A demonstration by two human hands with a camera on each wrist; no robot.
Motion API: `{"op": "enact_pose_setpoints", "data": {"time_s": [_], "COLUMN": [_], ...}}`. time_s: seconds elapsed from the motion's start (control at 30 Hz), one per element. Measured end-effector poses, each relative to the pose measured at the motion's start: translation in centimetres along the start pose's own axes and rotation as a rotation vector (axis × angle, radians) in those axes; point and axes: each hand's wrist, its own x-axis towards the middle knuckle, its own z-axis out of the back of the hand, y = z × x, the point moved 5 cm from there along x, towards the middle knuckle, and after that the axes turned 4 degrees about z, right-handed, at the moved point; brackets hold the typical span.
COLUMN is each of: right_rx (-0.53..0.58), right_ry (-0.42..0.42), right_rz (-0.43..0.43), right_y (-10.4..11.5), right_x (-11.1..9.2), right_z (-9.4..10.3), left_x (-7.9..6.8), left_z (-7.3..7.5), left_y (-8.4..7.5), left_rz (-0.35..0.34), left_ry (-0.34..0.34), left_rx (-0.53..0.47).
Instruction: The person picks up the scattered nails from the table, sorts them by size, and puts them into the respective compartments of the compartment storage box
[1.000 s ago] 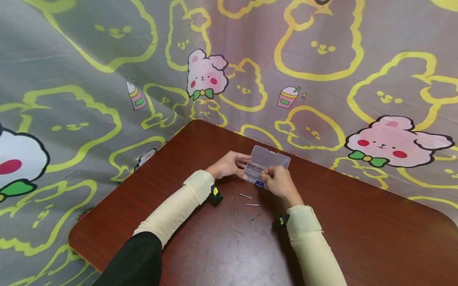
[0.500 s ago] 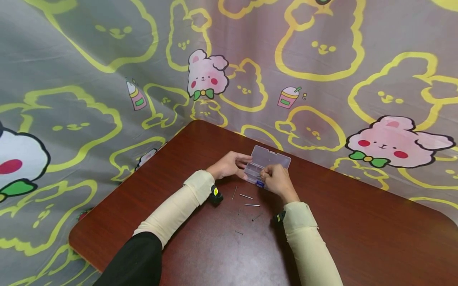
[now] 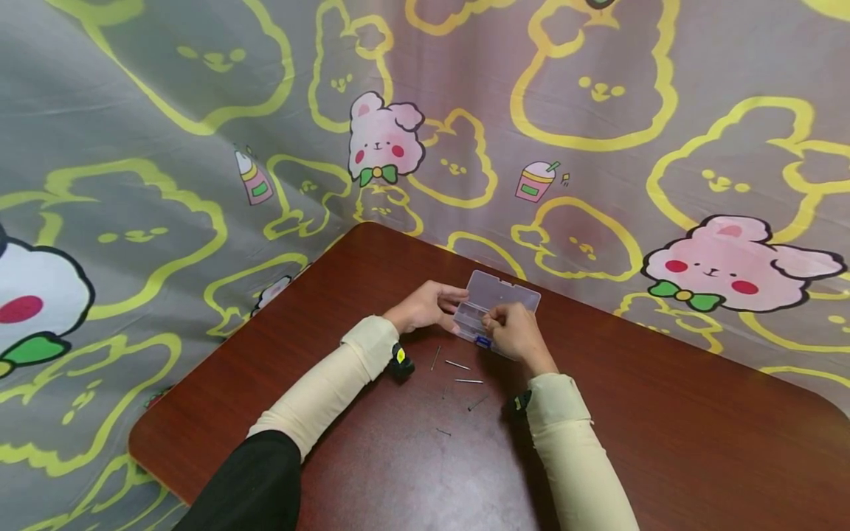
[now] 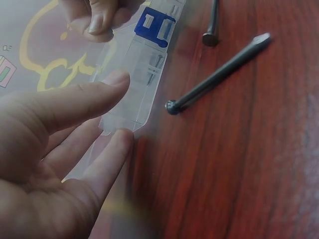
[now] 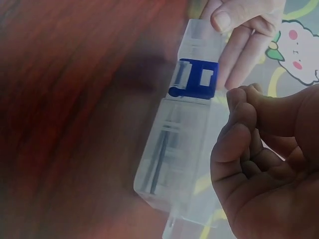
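A clear plastic compartment box (image 3: 470,316) with a blue latch (image 5: 197,79) lies on the table, its lid (image 3: 506,292) raised at the back. My left hand (image 3: 426,305) grips the box's left end, thumb over the top and a fingertip at the front corner. Over the open compartments my right hand (image 3: 516,330) has its thumb and fingertips pinched together. Anything between those fingertips is hidden. Through the front wall a long dark nail (image 5: 160,159) shows on the right side. Loose nails lie in front of the box, including a thick round-headed nail (image 4: 219,74) and a flat-headed nail (image 4: 211,35).
Several nails and pins are scattered towards me on the brown wooden table (image 3: 664,413), such as a shiny nail (image 3: 468,381) and a small pin (image 3: 443,432). A cartoon-printed curtain (image 3: 465,88) hangs behind the table's far edges.
My right wrist has shifted slightly left while its fingertips have stayed over the box. My left hand, the box and the loose nails have kept their places.
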Motion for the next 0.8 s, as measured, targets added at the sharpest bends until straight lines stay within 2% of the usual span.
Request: {"op": "enact_pose_setpoints", "data": {"time_s": [0.23, 0.8], "right_rx": [0.015, -0.005], "right_ry": [0.005, 0.112], "right_rz": [0.018, 0.080], "right_y": [0.2, 0.1], "right_x": [-0.5, -2.5], "right_z": [0.4, 0.8], "left_x": [0.0, 0.2], "left_z": [0.0, 0.0], "left_y": [0.0, 0.3], "left_rz": [0.007, -0.009], "left_ry": [-0.003, -0.015], "left_rx": [0.008, 0.006]}}
